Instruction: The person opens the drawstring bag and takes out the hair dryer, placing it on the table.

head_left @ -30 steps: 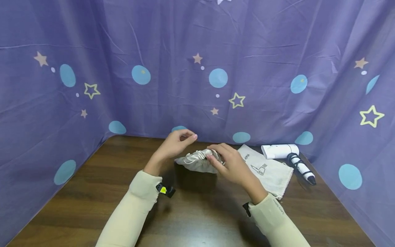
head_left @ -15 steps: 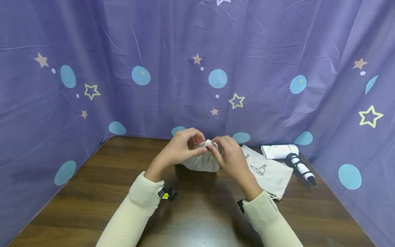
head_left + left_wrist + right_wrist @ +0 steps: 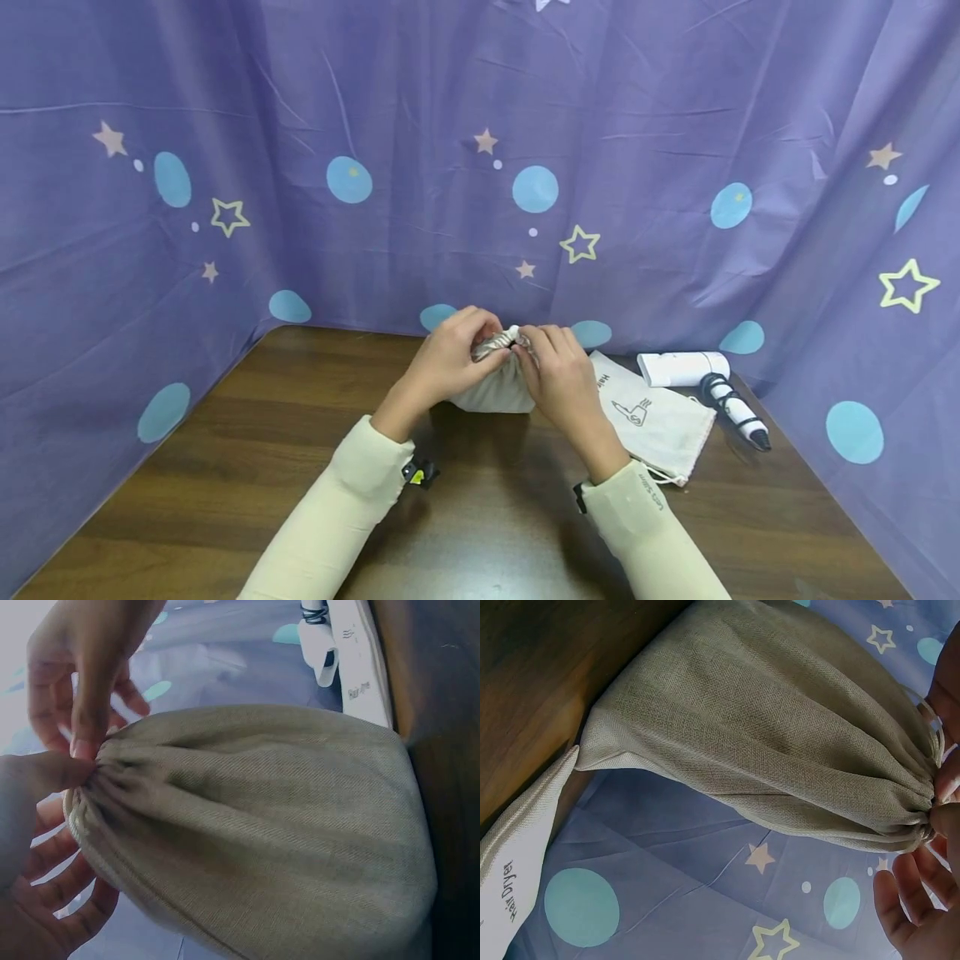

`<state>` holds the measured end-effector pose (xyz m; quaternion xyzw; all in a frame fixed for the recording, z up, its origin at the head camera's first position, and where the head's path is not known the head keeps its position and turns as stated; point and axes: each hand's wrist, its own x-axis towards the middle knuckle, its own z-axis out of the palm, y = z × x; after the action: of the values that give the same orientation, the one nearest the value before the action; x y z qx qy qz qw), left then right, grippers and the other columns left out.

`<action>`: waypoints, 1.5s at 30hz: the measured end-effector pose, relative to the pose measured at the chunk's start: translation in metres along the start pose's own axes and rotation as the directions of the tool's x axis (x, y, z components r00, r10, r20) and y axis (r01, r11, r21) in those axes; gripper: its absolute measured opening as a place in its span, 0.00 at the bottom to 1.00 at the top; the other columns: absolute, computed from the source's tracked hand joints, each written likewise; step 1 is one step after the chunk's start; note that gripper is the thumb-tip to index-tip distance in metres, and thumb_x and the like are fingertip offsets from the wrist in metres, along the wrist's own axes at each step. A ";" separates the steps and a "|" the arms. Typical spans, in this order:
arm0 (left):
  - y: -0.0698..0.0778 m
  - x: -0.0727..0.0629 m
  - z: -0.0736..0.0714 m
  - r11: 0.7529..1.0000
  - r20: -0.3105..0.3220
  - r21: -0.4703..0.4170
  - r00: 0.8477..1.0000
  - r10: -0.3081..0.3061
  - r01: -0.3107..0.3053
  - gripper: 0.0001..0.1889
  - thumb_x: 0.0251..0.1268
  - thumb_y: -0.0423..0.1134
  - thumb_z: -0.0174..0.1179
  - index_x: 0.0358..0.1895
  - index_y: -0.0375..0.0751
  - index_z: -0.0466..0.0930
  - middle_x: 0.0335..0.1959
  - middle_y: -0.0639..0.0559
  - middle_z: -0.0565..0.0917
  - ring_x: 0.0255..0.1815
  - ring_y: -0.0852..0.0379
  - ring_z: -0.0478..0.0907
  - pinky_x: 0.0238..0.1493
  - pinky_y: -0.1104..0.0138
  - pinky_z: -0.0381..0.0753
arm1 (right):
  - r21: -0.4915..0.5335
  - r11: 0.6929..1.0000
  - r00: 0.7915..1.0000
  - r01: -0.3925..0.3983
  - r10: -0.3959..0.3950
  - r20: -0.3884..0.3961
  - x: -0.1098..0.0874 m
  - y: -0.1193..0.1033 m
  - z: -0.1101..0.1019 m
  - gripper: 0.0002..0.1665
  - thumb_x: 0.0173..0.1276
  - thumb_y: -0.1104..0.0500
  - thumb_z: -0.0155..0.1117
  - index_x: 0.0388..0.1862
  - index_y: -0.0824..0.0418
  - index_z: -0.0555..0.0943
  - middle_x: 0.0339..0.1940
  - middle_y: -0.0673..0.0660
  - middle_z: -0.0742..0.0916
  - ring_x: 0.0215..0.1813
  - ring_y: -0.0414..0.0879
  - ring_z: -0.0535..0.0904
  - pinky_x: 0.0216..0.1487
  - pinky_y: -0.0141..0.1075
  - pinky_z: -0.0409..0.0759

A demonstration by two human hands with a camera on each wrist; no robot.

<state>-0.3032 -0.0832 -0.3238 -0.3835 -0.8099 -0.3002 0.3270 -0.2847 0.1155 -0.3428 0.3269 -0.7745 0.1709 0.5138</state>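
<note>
A beige cloth drawstring bag (image 3: 495, 396) stands upright on the wooden table, its mouth drawn together into folds at the top. My left hand (image 3: 453, 354) pinches the gathered mouth from the left, thumb in front. From the right, my right hand (image 3: 562, 379) pinches the same neck, with the two thumbs almost meeting. In the left wrist view, a white drawstring (image 3: 75, 814) runs round the gathered edge, and the bag's body (image 3: 262, 825) bulges. What is inside is hidden by the cloth.
To the right lies a flat pale drawstring bag (image 3: 663, 429) printed with a hair dryer drawing. Beyond it is a white hair dryer (image 3: 682, 369) with black cord wound round its handle. A purple curtain (image 3: 420, 250) encloses the table's back and sides.
My left hand has come in from the left, away from the bag, and now pinches its mouth beside the right hand. The bag's top is pulled up higher and more upright.
</note>
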 end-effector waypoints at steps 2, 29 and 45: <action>0.002 -0.001 0.002 0.999 -0.024 0.045 1.000 0.012 -0.011 0.11 0.61 0.41 0.72 0.40 0.42 0.80 0.32 0.52 0.76 0.34 0.57 0.72 0.36 0.64 0.74 | 0.002 1.000 1.000 0.003 -0.003 -0.005 -0.001 0.000 0.001 0.12 0.69 0.62 0.68 0.49 0.66 0.81 0.40 0.61 0.85 0.39 0.58 0.79 0.42 0.48 0.79; 0.010 -0.003 0.011 0.957 -0.041 0.277 0.994 0.105 -0.090 0.07 0.61 0.36 0.61 0.40 0.42 0.75 0.29 0.54 0.77 0.29 0.57 0.73 0.25 0.65 0.73 | 0.105 0.990 0.995 -0.091 0.095 -0.035 -0.004 -0.003 0.005 0.10 0.65 0.69 0.65 0.44 0.69 0.77 0.34 0.62 0.83 0.34 0.56 0.79 0.38 0.49 0.80; 0.007 -0.004 0.008 0.959 -0.065 0.272 0.992 0.104 -0.083 0.12 0.61 0.41 0.68 0.32 0.45 0.71 0.26 0.56 0.71 0.28 0.57 0.69 0.25 0.66 0.69 | 0.132 0.979 0.988 -0.153 0.154 0.002 -0.001 -0.004 -0.001 0.07 0.65 0.68 0.67 0.38 0.64 0.77 0.34 0.60 0.80 0.34 0.52 0.77 0.33 0.44 0.79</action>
<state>-0.2975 -0.0755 -0.3298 -0.3613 -0.8106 -0.1867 0.4214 -0.2808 0.1135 -0.3436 0.2986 -0.7825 0.2619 0.4795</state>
